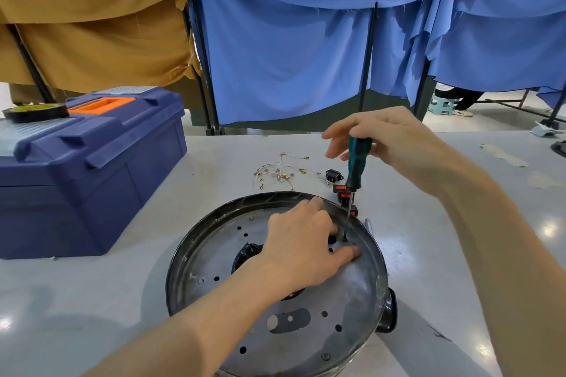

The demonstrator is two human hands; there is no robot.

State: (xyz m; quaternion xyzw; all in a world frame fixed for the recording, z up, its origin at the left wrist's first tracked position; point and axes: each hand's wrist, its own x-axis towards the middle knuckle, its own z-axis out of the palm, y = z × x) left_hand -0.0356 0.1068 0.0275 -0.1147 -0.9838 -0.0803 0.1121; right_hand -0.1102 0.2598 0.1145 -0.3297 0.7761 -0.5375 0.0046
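A round metal appliance base [214, 257] lies bottom-up on the grey table, its plate pierced with several holes. My left hand [301, 246] rests flat on the plate, fingers spread around a screw [345, 239] near the far right rim. My right hand [389, 142] grips the green and black handle of a screwdriver [356, 164], which stands almost upright with its tip in that screw.
A blue toolbox [92, 168] with an orange handle stands at the left, a roll of black tape [36, 112] on its lid. Loose white wires with gold terminals [281, 173], a black socket [332, 175] and red switches [344, 193] lie behind the base. Blue and brown curtains hang behind the table.
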